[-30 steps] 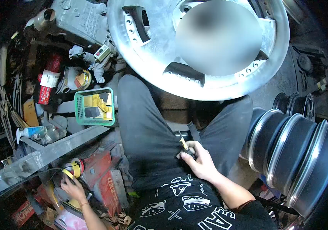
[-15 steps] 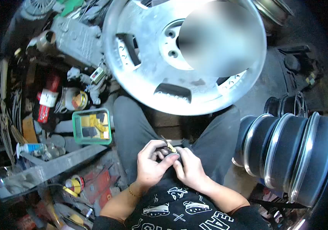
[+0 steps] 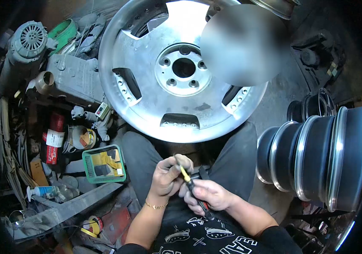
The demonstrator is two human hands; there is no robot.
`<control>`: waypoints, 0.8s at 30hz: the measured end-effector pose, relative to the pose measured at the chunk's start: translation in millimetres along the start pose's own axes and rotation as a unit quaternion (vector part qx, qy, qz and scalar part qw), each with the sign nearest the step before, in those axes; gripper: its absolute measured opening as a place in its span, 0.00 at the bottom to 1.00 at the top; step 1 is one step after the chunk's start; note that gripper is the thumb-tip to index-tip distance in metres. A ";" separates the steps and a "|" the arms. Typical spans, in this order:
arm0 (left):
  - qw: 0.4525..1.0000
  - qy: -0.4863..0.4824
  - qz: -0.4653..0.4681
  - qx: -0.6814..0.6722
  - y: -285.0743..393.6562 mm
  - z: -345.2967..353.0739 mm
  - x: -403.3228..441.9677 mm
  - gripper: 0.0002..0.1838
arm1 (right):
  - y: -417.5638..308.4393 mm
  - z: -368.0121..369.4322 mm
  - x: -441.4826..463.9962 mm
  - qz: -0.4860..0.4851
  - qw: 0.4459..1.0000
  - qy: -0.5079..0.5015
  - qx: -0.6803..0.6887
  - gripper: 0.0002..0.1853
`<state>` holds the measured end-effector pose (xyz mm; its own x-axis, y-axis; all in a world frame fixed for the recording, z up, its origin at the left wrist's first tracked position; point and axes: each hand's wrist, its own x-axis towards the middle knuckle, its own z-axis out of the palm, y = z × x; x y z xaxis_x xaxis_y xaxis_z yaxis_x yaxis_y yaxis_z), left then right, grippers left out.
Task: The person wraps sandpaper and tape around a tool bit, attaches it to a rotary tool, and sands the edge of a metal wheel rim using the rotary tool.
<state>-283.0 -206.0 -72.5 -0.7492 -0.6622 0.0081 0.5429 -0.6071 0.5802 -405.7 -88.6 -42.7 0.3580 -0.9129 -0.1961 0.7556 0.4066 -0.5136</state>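
Observation:
My right hand (image 3: 206, 195) is wrapped round the dark handle of a slim tool (image 3: 186, 175) with a yellow section and a thin tip. Fingers of my left hand (image 3: 168, 175) are pinched at the tool's tip; anything small between them is hidden. Both hands are over my lap, close together. Beyond my knees a large silver wheel (image 3: 147, 99) lies face up, with a hub of several bolt holes and spoke openings. A blurred patch covers its right part.
On the left are a green basket (image 3: 87, 167) with yellow and dark pieces, a metal beam (image 3: 62, 211), a spray bottle (image 3: 41, 191), a red tube (image 3: 54, 146) and a motor (image 3: 30, 38). Several rims (image 3: 316, 156) lie in a row at the right.
My left hand has come from the yellow roll at the lower left to the tool in my right hand. The view has shifted, and more of the wheel and the tool's handle shows.

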 end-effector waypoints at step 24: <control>0.963 0.160 0.039 0.214 1.4 28.0 -0.5 0.06 | -15.3 11.1 4.4 -0.031 0.944 0.120 -0.306 0.13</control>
<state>-292.5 -194.2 -48.9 -0.5196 -0.8418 -0.1464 0.3348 -0.3582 0.8715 -409.6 -98.4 -26.5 0.1324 -0.9462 -0.2953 0.2861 0.3217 -0.9026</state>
